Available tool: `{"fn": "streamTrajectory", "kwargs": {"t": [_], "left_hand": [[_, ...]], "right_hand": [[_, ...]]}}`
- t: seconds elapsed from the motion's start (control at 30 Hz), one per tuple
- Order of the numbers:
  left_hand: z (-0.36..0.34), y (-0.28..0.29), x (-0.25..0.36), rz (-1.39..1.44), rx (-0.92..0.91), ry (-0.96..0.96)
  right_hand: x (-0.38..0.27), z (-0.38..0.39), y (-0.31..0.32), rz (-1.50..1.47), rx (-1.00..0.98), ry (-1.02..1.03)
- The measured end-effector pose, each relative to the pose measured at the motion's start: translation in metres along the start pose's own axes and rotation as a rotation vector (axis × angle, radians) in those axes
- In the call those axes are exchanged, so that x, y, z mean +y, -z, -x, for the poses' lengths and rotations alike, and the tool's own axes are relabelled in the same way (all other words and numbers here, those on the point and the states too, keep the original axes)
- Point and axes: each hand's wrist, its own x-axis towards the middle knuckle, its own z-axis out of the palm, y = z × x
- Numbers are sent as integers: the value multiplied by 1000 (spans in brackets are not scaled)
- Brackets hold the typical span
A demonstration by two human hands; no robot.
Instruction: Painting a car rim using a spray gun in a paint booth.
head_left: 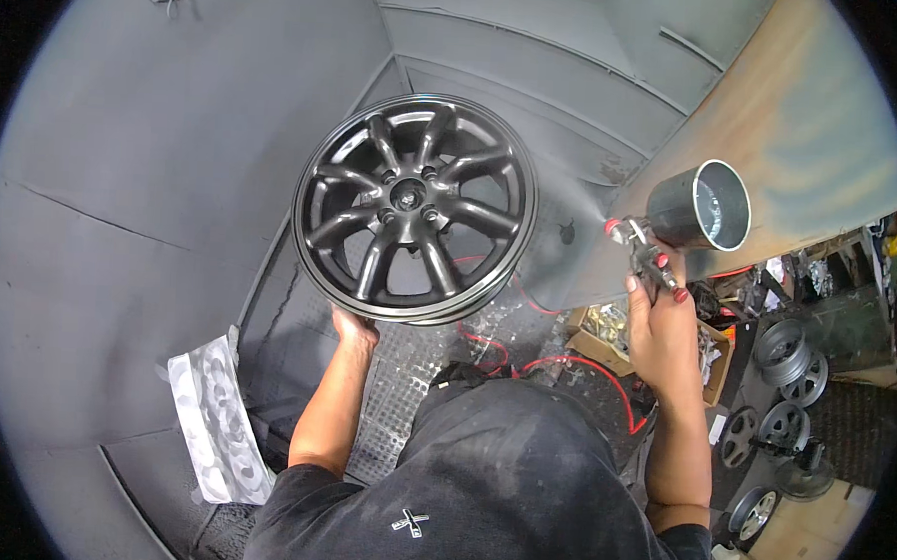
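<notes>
A dark, glossy multi-spoke wheel rim (410,156) is held up at the centre, its face toward me. My left hand (354,326) supports it from below at the lower edge; the fingers go out of sight behind the rim. To the right, my right hand (663,334) is closed around a spray gun (650,259). An open metal paint cup (677,205) sits on the gun, with a little liquid showing inside. A pale mist fans out from the red-ringed nozzle (613,227) toward the wheel's right side, with a gap between gun and wheel.
Grey booth walls (153,167) rise at left and back. A curved tan panel (776,124) stands at right. Along the floor loops a red hose (590,362), near a cardboard box (597,359) of scraps. Several wheels (784,425) lie far right; a silver-patterned sheet (220,420) leans left.
</notes>
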Motion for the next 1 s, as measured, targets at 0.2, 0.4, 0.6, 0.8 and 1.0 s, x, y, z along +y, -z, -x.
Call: {"fn": "streamTrajectory", "kwargs": {"t": [0.2, 0.4, 0.6, 0.8, 1.0], "left_hand": [[10, 7, -31, 94, 24, -51], [81, -9, -108, 235, -87, 223], [56, 5, -66, 34, -51, 128], [-8, 22, -5, -75, -93, 33], [-21, 33, 6, -64, -81, 75]], "right_hand": [[-29, 14, 4, -432, -329, 12], [-16, 7, -13, -396, -288, -58], [0, 4, -5, -102, -60, -35], [6, -2, -9, -58, 40, 37], [-13, 13, 1, -390, -229, -94]]}}
